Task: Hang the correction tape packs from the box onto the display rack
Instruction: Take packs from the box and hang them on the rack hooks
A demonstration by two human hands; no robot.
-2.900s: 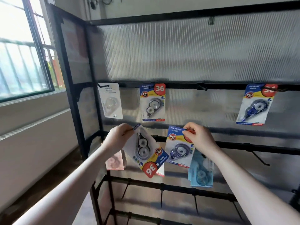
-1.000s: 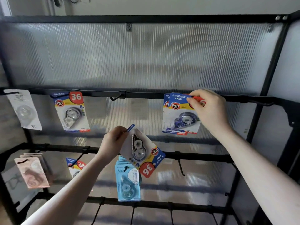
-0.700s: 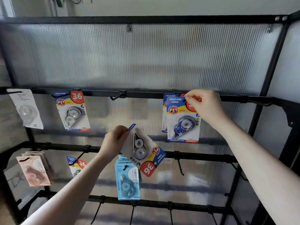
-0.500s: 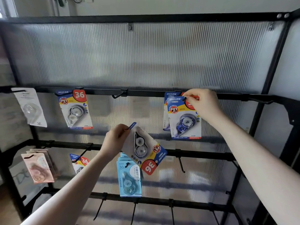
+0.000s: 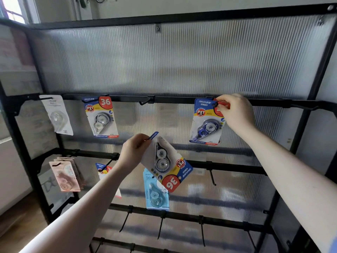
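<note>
My right hand (image 5: 235,114) pinches the top corner of a blue and yellow correction tape pack (image 5: 207,123) at a hook on the top rail (image 5: 173,99) of the black display rack. The pack hangs down against the ribbed back panel. My left hand (image 5: 134,152) holds a second pack (image 5: 166,165) upside down in front of the middle rail (image 5: 229,166), its red "36" circle pointing down. The box is out of view.
On the top rail hang a white pack (image 5: 57,115) and a yellow pack (image 5: 101,117); an empty hook (image 5: 145,102) sits between them and my right hand. Lower down hang pink packs (image 5: 64,176), a light blue pack (image 5: 156,194) and another yellow pack (image 5: 103,169). Several bare hooks stick out below.
The view has swung right along the rack. My right hand carried its pack up from the middle rail to the top rail hook, where it now hangs straighter. My left hand kept its pack.
</note>
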